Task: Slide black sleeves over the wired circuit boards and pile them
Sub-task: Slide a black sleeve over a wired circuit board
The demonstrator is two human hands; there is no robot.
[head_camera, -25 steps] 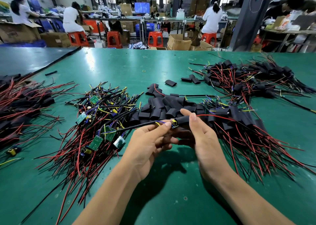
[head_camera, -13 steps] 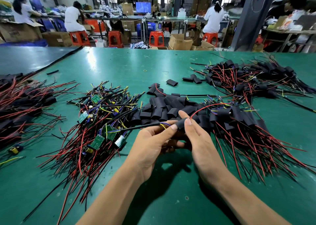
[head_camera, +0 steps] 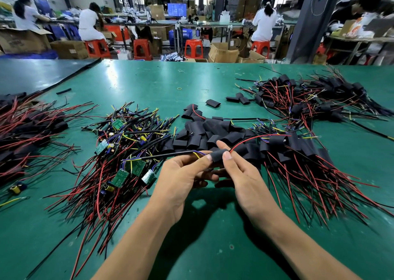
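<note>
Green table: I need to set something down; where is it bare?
Bare: the far middle of the table, beyond the unsleeved boards and loose sleeves; also the near right corner. Crowded: the middle band of piles.

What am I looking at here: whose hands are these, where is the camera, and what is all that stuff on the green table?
There is no machine here. These are a person's two bare hands, filmed by one camera worn on the head, looking forward and down. The left hand pinches a bundle of wires. The right hand pinches a black sleeve that those wires run into. A red wire comes out of its other end. The board itself is hidden, presumably inside the sleeve. On the green table lie bare circuit boards with wires at left, loose empty sleeves in the middle, and sleeved pieces piled at right. Other workers sit at benches behind.
</note>
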